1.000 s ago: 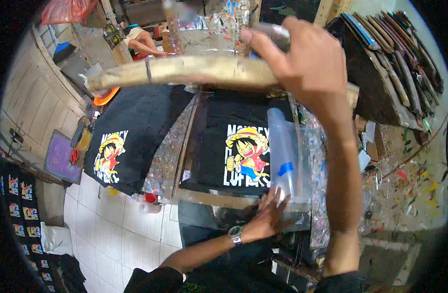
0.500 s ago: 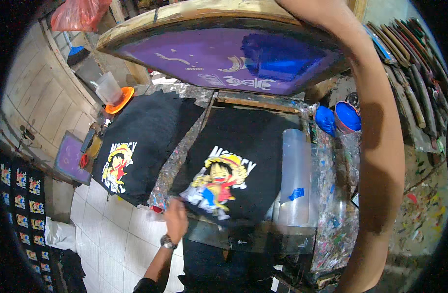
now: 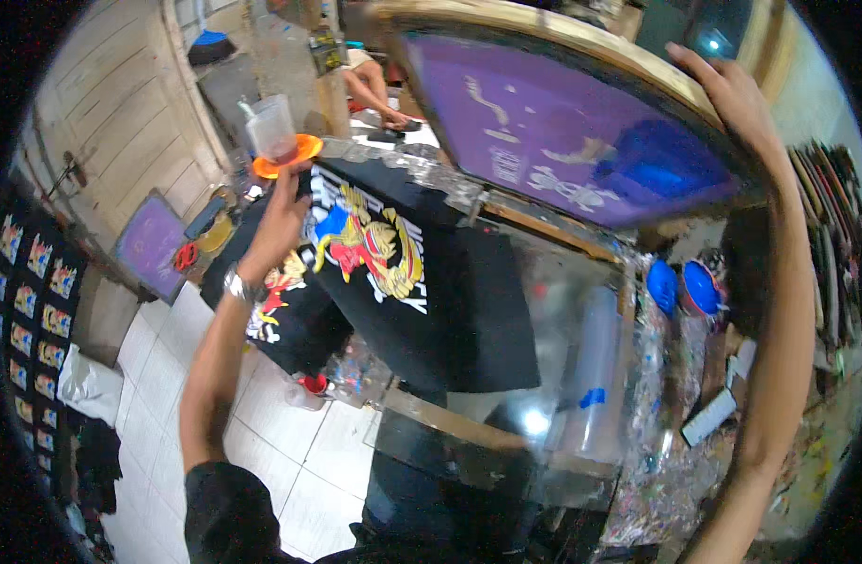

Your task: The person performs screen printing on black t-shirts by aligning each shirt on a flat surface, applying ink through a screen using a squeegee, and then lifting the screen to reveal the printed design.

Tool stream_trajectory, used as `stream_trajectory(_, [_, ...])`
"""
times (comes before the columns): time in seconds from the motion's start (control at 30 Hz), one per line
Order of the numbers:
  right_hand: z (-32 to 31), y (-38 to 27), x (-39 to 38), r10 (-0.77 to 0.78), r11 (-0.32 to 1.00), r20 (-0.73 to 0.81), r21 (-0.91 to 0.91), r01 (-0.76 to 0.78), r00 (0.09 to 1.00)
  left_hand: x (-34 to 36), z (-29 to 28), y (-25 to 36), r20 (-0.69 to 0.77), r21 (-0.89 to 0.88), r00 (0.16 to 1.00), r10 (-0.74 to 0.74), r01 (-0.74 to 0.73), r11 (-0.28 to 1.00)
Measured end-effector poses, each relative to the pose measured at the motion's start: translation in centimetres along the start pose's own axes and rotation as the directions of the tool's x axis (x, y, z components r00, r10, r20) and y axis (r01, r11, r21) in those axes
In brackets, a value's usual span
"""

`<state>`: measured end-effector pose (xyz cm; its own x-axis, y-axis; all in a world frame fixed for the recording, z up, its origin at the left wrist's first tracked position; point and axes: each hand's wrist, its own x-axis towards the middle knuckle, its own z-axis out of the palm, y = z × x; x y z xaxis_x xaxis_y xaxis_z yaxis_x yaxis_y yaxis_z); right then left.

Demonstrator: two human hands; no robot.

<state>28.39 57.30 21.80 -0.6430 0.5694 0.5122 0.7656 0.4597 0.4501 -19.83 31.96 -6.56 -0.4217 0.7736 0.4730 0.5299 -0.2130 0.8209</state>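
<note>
Head view: a wooden-framed printing screen (image 3: 581, 141), its purple mesh taut and smooth, is held tilted up above the bench (image 3: 506, 442) by the right hand (image 3: 732, 94), fingers wrapped over the frame's far edge. A black printed T-shirt (image 3: 422, 291), soft and limp, is gripped at its upper left edge by the left hand (image 3: 281, 221), fingers closed on the cloth. The shirt lies below and right of that hand, its long axis running diagonally toward the glossy, paint-spattered bench. An orange lid (image 3: 282, 155) with a clear cup is seen beyond.

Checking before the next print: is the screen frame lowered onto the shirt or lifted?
Lifted: the right hand holds the purple screen frame tilted above the black shirt.
</note>
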Motion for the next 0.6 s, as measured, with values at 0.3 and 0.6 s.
stream_trajectory(0.3, [3.5,5.5,0.2,0.012,1.0,-0.081,0.005,-0.012,0.997,7.7,-29.3,-9.9,-0.167,0.887,0.985,-0.038,0.167,0.431])
stream_trajectory(0.6, [-3.3,-3.4,-0.2,0.357,0.789,0.139,0.485,-0.378,0.924,-14.0,-3.9,-4.9,0.296,0.576,0.943,-0.151,-0.05,0.816])
